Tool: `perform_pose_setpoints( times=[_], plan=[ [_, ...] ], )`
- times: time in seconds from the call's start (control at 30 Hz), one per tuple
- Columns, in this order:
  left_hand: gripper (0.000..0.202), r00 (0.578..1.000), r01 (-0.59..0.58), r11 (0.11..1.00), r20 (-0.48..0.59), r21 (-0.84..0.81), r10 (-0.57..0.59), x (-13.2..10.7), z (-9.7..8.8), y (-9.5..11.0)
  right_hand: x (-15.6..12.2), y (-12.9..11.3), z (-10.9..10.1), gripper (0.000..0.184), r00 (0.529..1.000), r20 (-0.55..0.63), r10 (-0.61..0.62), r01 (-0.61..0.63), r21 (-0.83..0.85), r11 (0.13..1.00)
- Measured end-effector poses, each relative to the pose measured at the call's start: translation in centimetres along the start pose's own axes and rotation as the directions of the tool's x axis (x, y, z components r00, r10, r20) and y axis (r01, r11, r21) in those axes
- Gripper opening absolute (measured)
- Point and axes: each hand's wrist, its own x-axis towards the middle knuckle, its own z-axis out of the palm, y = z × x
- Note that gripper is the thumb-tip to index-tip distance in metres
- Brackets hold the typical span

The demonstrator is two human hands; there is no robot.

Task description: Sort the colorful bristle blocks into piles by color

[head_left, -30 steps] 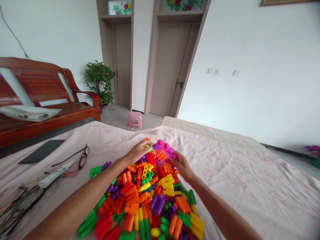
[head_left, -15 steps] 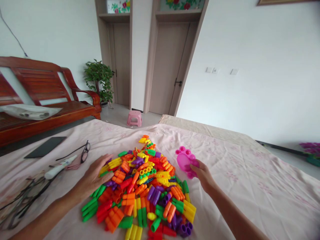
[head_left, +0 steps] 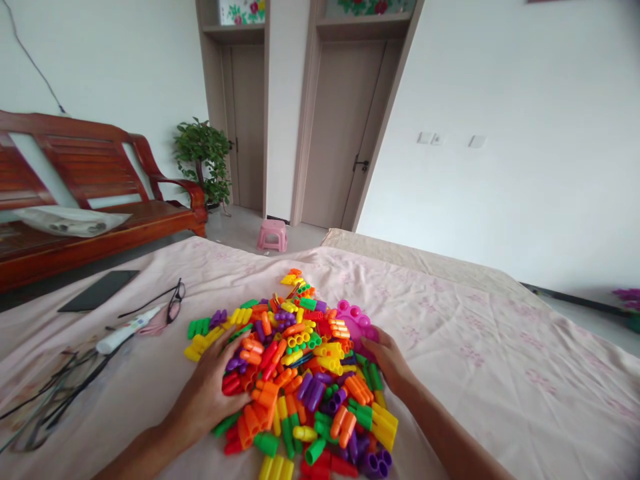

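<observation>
A heap of plastic bullet-shaped building blocks [head_left: 313, 390] in orange, yellow, green, red and purple lies before me on a pale flowered sheet [head_left: 450, 373]. My left hand [head_left: 215, 380] rests against the heap's left side, fingers apart and touching the blocks, some of which lie beyond its fingertips. At the far right edge of the heap, my right hand [head_left: 387, 363] grips a pink paw-shaped plastic dish [head_left: 355, 327] by its near side. The dish's left edge meets the blocks, and part of it is hidden behind them and my fingers.
Left on the sheet lie a dark tablet [head_left: 99, 291], eyeglasses [head_left: 175, 303], a white tube [head_left: 127, 331] and a clear bag [head_left: 55, 400] with dark cords or frames. Farther off are a pink stool [head_left: 273, 235], a wooden bench [head_left: 100, 167] and a potted plant [head_left: 203, 160].
My left hand has come inward and nearer, shifting blocks at the heap's left side. My right hand has moved the pink dish left, up against the heap. The camera view has turned slightly left.
</observation>
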Motion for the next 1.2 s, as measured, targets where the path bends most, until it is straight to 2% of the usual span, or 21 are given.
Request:
perform_pose_setpoints(
  times=[0.1, 0.17, 0.27, 0.37, 0.5, 0.6, 0.7, 0.77, 0.87, 0.97, 1.07, 1.13, 1.2],
  plan=[
    [0.085, 1.0, 0.006, 0.997, 0.03, -0.083, -0.003, 1.7, 0.5, 2.0, 0.0, -0.4, 1.5, 0.022, 0.994, 0.083, 0.067, -0.077, 0.124, 0.989],
    [0.082, 0.997, 0.02, 0.989, 0.07, -0.148, -0.01, 2.6, 1.0, 3.2, -0.1, -0.9, 2.5, 0.018, 0.992, 0.093, 0.08, -0.092, 0.131, 0.987],
    [0.074, 0.996, 0.033, 0.971, 0.092, -0.235, -0.012, 3.9, 2.0, 4.8, -0.2, -1.6, 3.5, 0.017, 0.995, 0.091, 0.047, -0.059, 0.138, 0.989],
    [0.075, 0.997, 0.016, 0.951, 0.082, -0.309, 0.01, 5.4, 3.2, 6.5, 0.1, -2.1, 3.9, 0.017, 0.996, 0.089, -0.009, -0.003, 0.133, 0.991],
    [0.07, 0.998, -0.006, 0.93, 0.062, -0.368, 0.031, 7.7, 4.7, 8.7, 1.2, -2.8, 4.2, 0.017, 0.999, 0.039, -0.036, 0.035, 0.018, 0.999],
    [0.062, 0.997, -0.013, 0.924, 0.066, -0.381, 0.041, 9.4, 5.2, 9.8, 1.9, -3.5, 4.7, 0.018, 0.99, 0.06, -0.131, 0.136, -0.086, 0.987],
    [0.061, 0.995, -0.012, 0.935, 0.087, -0.356, 0.046, 10.5, 5.0, 10.1, 2.2, -4.5, 5.1, 0.016, 0.963, 0.082, -0.256, 0.268, -0.245, 0.932],
    [0.061, 0.993, -0.012, 0.952, 0.105, -0.305, 0.046, 10.6, 4.5, 9.9, 2.3, -5.0, 4.8, 0.019, 0.95, 0.071, -0.305, 0.31, -0.359, 0.881],
    [0.063, 0.987, -0.028, 0.98, 0.151, -0.199, 0.058, 9.6, 3.0, 9.1, 2.3, -5.2, 3.2, 0.025, 0.959, 0.027, -0.283, 0.272, -0.379, 0.884],
    [0.063, 0.977, -0.088, 0.992, 0.186, -0.091, 0.104, 7.3, 1.0, 8.0, 1.9, -4.6, 0.3, 0.031, 0.989, -0.025, -0.147, 0.14, -0.194, 0.971],
    [0.066, 0.959, -0.215, 0.977, 0.19, 0.003, 0.211, 3.9, -1.0, 7.3, 0.6, -3.4, -3.1, 0.035, 0.997, -0.079, -0.008, 0.003, -0.07, 0.998],
    [0.077, 0.917, -0.364, 0.93, 0.189, 0.046, 0.35, 1.4, -1.7, 7.0, -0.8, -2.5, -5.1, 0.035, 0.994, -0.096, 0.05, -0.056, -0.056, 0.997],
    [0.086, 0.844, -0.518, 0.852, 0.207, 0.08, 0.494, -1.0, -1.9, 7.0, -2.3, -1.6, -6.5, 0.036, 0.991, -0.095, 0.095, -0.1, -0.054, 0.994]
  ],
)
